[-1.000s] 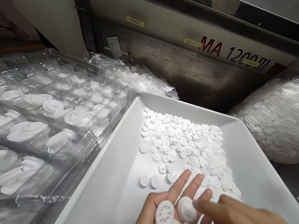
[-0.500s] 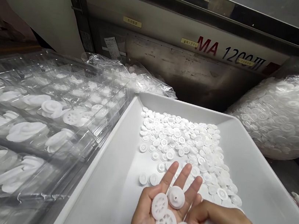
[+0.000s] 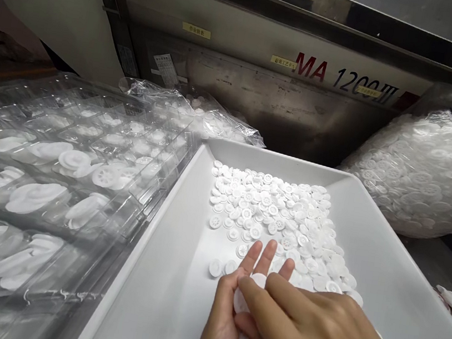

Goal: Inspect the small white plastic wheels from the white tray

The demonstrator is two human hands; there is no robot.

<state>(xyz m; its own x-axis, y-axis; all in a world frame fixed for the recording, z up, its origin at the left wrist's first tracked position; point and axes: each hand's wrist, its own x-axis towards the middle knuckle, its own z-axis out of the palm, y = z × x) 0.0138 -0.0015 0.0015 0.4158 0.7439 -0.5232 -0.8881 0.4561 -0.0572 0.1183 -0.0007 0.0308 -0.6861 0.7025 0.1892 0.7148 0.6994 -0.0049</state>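
Note:
My left hand (image 3: 225, 310) is palm up over the near part of a white bin (image 3: 159, 250), fingers stretched forward, with white plastic gears (image 3: 240, 301) lying in the palm. Across that palm lies my right hand (image 3: 309, 321), back side up, its fingertips on the gears and largely covering them. What the right fingers grip, if anything, is hidden. Many loose white gears (image 3: 266, 200) are heaped in the far and right part of the bin, and two lie apart just left of my fingertips.
Stacked clear compartment trays (image 3: 129, 201) holding white parts stand on the left. Behind them lies a clear bag of parts (image 3: 215, 123). A large full bag of gears (image 3: 422, 175) is at the right, and a machine panel (image 3: 229, 83) runs along the back.
My right hand has moved left and forward over my left palm, covering gears that showed there before. The larger gears seen under the right hand are now out of sight. The view has shifted slightly.

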